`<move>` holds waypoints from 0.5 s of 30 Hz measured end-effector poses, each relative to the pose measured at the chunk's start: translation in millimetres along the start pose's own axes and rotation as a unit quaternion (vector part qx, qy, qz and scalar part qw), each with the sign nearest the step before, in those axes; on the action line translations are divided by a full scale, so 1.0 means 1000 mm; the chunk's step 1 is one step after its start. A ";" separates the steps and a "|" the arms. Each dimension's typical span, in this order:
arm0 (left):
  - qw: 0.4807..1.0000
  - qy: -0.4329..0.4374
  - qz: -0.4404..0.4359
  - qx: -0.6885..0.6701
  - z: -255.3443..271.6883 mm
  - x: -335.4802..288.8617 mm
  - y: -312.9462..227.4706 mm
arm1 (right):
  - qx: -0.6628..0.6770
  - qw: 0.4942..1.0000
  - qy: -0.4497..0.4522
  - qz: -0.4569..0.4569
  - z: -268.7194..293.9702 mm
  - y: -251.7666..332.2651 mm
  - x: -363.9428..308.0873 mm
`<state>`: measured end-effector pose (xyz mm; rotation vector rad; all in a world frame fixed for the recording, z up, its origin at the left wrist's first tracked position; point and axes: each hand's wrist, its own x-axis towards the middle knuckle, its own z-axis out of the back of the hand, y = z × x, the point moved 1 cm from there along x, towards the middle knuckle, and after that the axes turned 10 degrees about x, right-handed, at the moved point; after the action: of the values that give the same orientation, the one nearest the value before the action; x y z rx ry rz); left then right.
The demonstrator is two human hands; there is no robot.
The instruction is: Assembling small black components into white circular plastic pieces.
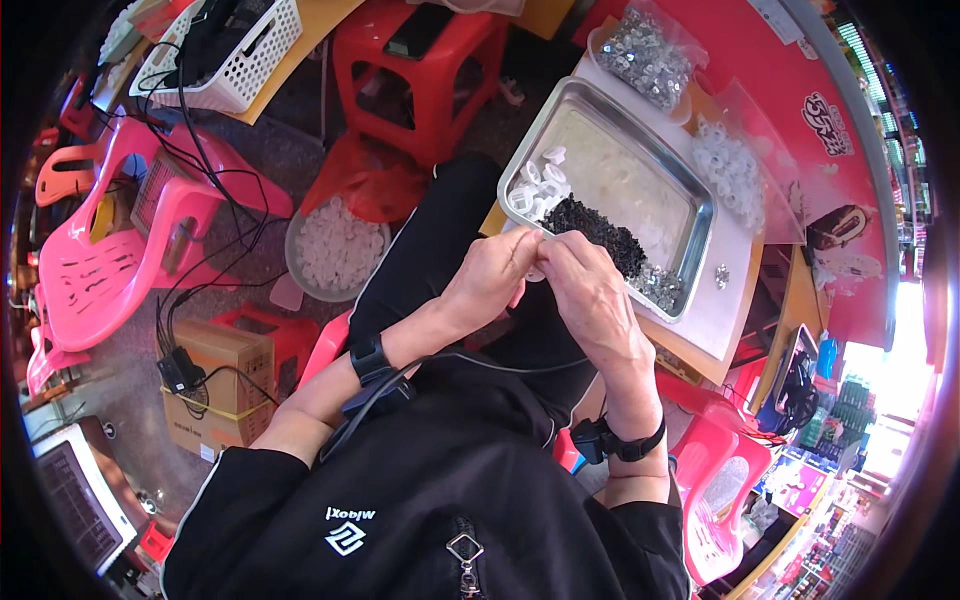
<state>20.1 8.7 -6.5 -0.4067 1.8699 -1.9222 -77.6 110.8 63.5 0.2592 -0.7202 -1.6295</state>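
Note:
My left hand [490, 272] and my right hand [588, 290] meet fingertip to fingertip at the near left corner of a metal tray [690, 255]. Both are closed in a pinch. A bit of a small white plastic piece [537, 272] shows between them, mostly hidden by the fingers. Inside the tray, just past my fingers, lie several white plastic pieces [540, 188], a heap of small black parts [597, 232] and a pile of small shiny metal parts [657, 288].
Beyond the tray are a bag of metal parts [645, 62] and a pile of clear plastic parts [728, 170]. A basin of white pieces [342, 250] sits on the floor at left, near a red stool [415, 90], a pink chair [105, 275] and a cardboard box [215, 385].

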 end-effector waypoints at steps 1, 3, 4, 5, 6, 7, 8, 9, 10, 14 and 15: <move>1.000 0.008 0.007 -0.012 -0.002 0.000 0.001 | 0.001 1.000 0.000 -0.001 0.000 0.000 -0.001; 1.000 0.011 0.008 -0.008 -0.004 -0.002 0.001 | 0.019 1.000 0.003 -0.018 0.000 0.002 -0.003; 1.000 0.013 0.009 -0.004 -0.005 -0.003 0.001 | 0.020 1.000 0.003 -0.019 -0.001 0.000 -0.005; 1.000 0.013 0.011 -0.003 -0.005 -0.003 0.001 | 0.021 0.999 0.000 -0.028 -0.003 -0.002 -0.006; 1.000 0.015 0.020 -0.001 -0.006 -0.004 0.002 | 0.023 0.999 -0.003 -0.035 -0.005 -0.003 -0.007; 0.999 0.017 0.030 0.002 -0.006 -0.004 0.002 | 0.025 0.999 -0.002 -0.036 -0.006 -0.004 -0.008; 0.999 0.017 0.032 0.002 -0.007 -0.005 0.003 | 0.027 0.999 -0.004 -0.047 -0.008 -0.004 -0.009; 0.999 0.014 0.030 0.005 -0.009 -0.004 0.004 | 0.029 0.998 -0.006 -0.059 -0.008 -0.005 -0.010; 1.000 0.011 0.028 0.007 -0.010 -0.004 0.005 | 0.030 0.998 -0.006 -0.060 -0.009 -0.005 -0.010; 1.000 0.010 0.024 0.014 -0.012 -0.005 0.008 | 0.028 0.998 -0.007 -0.063 -0.010 -0.007 -0.013; 1.000 0.007 0.017 0.025 -0.012 -0.005 0.010 | 0.029 0.998 -0.007 -0.060 -0.010 -0.008 -0.013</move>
<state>19.5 22.0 -16.6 -0.3459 1.8205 -1.9507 -75.4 120.4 48.0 0.3392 -0.7755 -1.7263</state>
